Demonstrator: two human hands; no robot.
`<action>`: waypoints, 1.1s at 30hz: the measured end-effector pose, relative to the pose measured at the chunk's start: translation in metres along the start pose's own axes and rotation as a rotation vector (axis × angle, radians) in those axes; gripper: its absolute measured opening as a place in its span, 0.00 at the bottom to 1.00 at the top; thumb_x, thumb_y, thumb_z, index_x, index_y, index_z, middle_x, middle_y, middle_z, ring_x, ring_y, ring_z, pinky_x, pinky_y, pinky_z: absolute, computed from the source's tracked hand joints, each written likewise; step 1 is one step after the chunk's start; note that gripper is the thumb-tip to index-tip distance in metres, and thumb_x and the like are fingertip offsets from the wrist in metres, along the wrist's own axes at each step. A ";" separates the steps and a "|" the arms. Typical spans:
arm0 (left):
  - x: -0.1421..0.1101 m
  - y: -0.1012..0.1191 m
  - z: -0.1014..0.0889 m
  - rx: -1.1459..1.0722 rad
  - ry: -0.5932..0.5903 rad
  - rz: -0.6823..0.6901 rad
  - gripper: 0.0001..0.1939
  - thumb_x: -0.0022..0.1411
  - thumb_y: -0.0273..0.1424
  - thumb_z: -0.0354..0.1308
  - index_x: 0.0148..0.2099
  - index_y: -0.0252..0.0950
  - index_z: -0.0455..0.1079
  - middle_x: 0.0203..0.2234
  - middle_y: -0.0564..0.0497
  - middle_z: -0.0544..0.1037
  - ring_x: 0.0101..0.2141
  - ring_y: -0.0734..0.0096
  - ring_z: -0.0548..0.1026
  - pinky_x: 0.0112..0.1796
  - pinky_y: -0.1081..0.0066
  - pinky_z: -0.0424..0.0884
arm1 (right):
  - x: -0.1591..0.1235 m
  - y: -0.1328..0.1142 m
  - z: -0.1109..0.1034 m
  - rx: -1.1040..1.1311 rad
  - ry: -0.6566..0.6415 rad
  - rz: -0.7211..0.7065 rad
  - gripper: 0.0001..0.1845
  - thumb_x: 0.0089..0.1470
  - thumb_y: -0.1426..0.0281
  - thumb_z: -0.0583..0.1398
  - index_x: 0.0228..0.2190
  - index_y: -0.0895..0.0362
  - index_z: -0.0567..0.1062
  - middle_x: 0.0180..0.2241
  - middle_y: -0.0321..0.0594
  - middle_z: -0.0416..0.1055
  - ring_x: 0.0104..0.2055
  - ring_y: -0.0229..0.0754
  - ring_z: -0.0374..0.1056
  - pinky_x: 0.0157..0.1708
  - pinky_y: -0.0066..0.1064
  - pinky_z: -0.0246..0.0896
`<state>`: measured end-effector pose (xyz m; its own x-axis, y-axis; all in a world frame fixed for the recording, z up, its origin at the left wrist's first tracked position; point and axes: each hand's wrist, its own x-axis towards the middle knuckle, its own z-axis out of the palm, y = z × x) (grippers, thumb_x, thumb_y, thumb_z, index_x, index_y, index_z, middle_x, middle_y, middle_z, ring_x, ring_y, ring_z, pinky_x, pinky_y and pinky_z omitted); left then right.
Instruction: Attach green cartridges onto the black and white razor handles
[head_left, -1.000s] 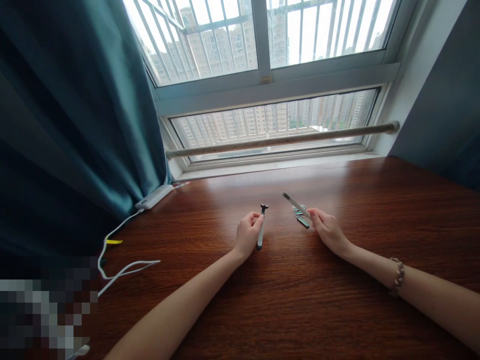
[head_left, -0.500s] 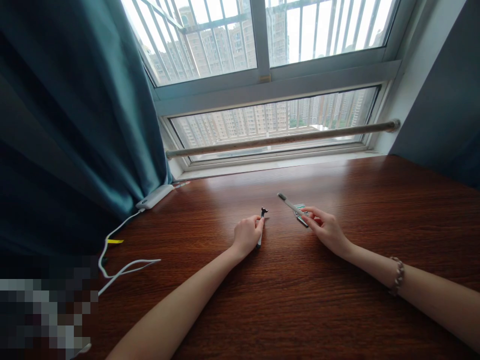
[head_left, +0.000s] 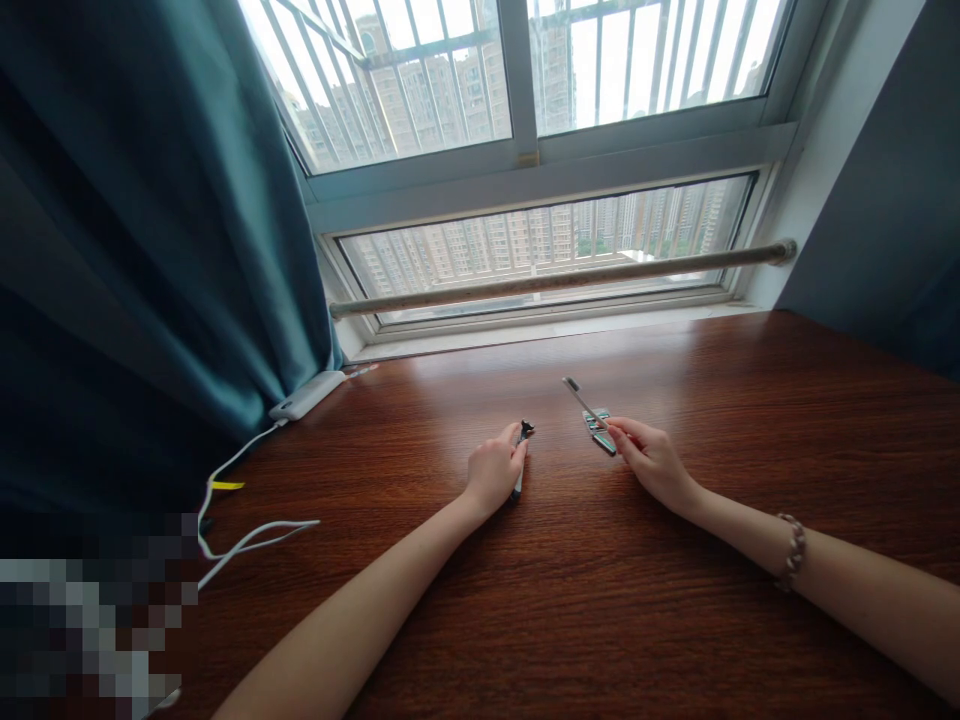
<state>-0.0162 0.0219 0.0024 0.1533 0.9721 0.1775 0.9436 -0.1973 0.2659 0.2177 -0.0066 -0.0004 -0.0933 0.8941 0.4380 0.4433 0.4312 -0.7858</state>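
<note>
My left hand (head_left: 494, 472) rests on the wooden table (head_left: 600, 600), its fingers curled round the grey handle of a razor (head_left: 521, 445) whose dark head points toward the window. To its right, my right hand (head_left: 651, 460) pinches a thin grey stick-like tool (head_left: 581, 397) that slants up and to the left. Beside those fingers a small pack of green-and-grey cartridges (head_left: 600, 432) lies on the table. A bead bracelet (head_left: 793, 552) circles my right wrist.
A white power bank (head_left: 307, 395) lies at the table's back left, its white cable (head_left: 247, 530) trailing toward me. A teal curtain (head_left: 150, 250) hangs on the left. A barred window with a metal rail (head_left: 562, 280) runs along the far edge.
My left hand has rolled the razor, so its head now looks narrower and sits lower. The right hand's thin tool dipped left, then came back up. Both arms stayed put.
</note>
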 end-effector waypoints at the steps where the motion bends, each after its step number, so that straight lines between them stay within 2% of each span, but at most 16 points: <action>1: 0.000 0.000 0.000 0.000 -0.002 -0.010 0.21 0.59 0.41 0.44 0.54 0.42 0.59 0.29 0.49 0.76 0.33 0.63 0.73 0.32 0.71 0.60 | 0.000 0.000 0.000 0.002 -0.003 0.000 0.17 0.56 0.62 0.49 0.36 0.59 0.71 0.25 0.37 0.66 0.25 0.35 0.58 0.26 0.25 0.52; 6: 0.000 -0.001 0.003 -0.026 0.004 -0.012 0.22 0.59 0.43 0.45 0.54 0.43 0.57 0.27 0.51 0.77 0.33 0.62 0.73 0.31 0.71 0.60 | -0.001 0.000 0.001 0.008 -0.005 -0.008 0.16 0.56 0.62 0.49 0.36 0.59 0.71 0.24 0.36 0.64 0.25 0.35 0.57 0.26 0.25 0.51; 12: 0.001 -0.003 0.003 -0.098 0.040 -0.002 0.22 0.58 0.44 0.45 0.53 0.42 0.59 0.24 0.53 0.76 0.31 0.62 0.73 0.29 0.71 0.58 | -0.001 -0.001 0.001 0.014 -0.024 0.025 0.15 0.57 0.63 0.48 0.31 0.59 0.69 0.19 0.34 0.58 0.21 0.33 0.54 0.21 0.24 0.48; 15: -0.001 0.001 -0.004 -0.182 0.091 -0.003 0.23 0.58 0.45 0.45 0.52 0.39 0.61 0.20 0.53 0.74 0.28 0.64 0.72 0.27 0.72 0.56 | -0.006 -0.009 0.006 0.094 -0.081 0.075 0.14 0.57 0.63 0.47 0.34 0.59 0.67 0.20 0.32 0.57 0.19 0.31 0.54 0.19 0.23 0.49; 18: -0.012 0.011 -0.012 -0.390 0.110 0.048 0.23 0.58 0.45 0.44 0.49 0.37 0.64 0.15 0.55 0.68 0.21 0.70 0.67 0.25 0.74 0.54 | -0.018 -0.027 0.013 0.187 -0.243 0.078 0.13 0.57 0.64 0.47 0.39 0.58 0.64 0.19 0.30 0.55 0.17 0.30 0.54 0.17 0.22 0.50; 20: -0.024 0.023 -0.016 -0.623 0.015 0.112 0.22 0.58 0.45 0.45 0.44 0.35 0.67 0.13 0.57 0.63 0.17 0.75 0.61 0.23 0.75 0.52 | -0.028 -0.040 0.016 0.205 -0.362 0.045 0.13 0.58 0.65 0.46 0.41 0.58 0.62 0.20 0.30 0.56 0.16 0.29 0.55 0.17 0.22 0.51; 23: -0.042 0.039 -0.017 -0.988 -0.136 0.163 0.20 0.58 0.42 0.45 0.33 0.32 0.69 0.18 0.53 0.66 0.20 0.77 0.61 0.23 0.76 0.54 | -0.038 -0.054 0.016 0.141 -0.478 -0.094 0.11 0.56 0.67 0.49 0.39 0.59 0.65 0.26 0.35 0.60 0.19 0.29 0.57 0.20 0.22 0.54; 25: -0.049 0.045 -0.017 -1.159 -0.168 0.092 0.21 0.59 0.42 0.44 0.26 0.31 0.67 0.15 0.54 0.62 0.18 0.79 0.59 0.22 0.76 0.53 | -0.037 -0.056 0.012 0.076 -0.530 -0.232 0.10 0.55 0.68 0.51 0.38 0.58 0.67 0.28 0.37 0.61 0.24 0.31 0.59 0.25 0.23 0.56; 27: -0.050 0.046 -0.017 -1.262 -0.134 -0.032 0.21 0.58 0.42 0.45 0.22 0.31 0.65 0.12 0.57 0.55 0.15 0.81 0.54 0.19 0.77 0.49 | -0.029 -0.049 0.007 0.003 -0.520 -0.339 0.10 0.55 0.68 0.51 0.37 0.57 0.69 0.29 0.38 0.63 0.28 0.33 0.60 0.29 0.24 0.56; 28: -0.049 0.045 -0.017 -1.296 -0.106 -0.088 0.21 0.57 0.42 0.47 0.20 0.32 0.63 0.11 0.58 0.54 0.15 0.81 0.52 0.18 0.77 0.47 | -0.023 -0.043 0.004 -0.039 -0.473 -0.365 0.10 0.55 0.68 0.51 0.36 0.56 0.70 0.29 0.39 0.63 0.28 0.33 0.60 0.29 0.24 0.55; 30: -0.044 0.042 -0.018 -1.370 -0.066 -0.161 0.21 0.56 0.41 0.49 0.17 0.32 0.59 0.10 0.58 0.53 0.14 0.82 0.51 0.17 0.76 0.46 | -0.008 -0.025 -0.003 -0.149 -0.332 -0.330 0.10 0.55 0.68 0.51 0.34 0.56 0.71 0.29 0.39 0.64 0.26 0.32 0.59 0.28 0.24 0.54; 33: -0.039 0.039 -0.018 -1.513 -0.141 -0.183 0.23 0.56 0.39 0.48 0.13 0.34 0.52 0.08 0.58 0.52 0.12 0.82 0.49 0.16 0.76 0.44 | 0.012 0.002 -0.013 -0.331 -0.268 -0.278 0.10 0.51 0.66 0.55 0.34 0.55 0.72 0.32 0.39 0.65 0.27 0.34 0.60 0.28 0.26 0.55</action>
<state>0.0091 -0.0262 0.0233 0.1802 0.9832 -0.0292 -0.2090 0.0673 0.9756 0.2291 0.0033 0.0084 -0.4542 0.7690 0.4498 0.6237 0.6350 -0.4559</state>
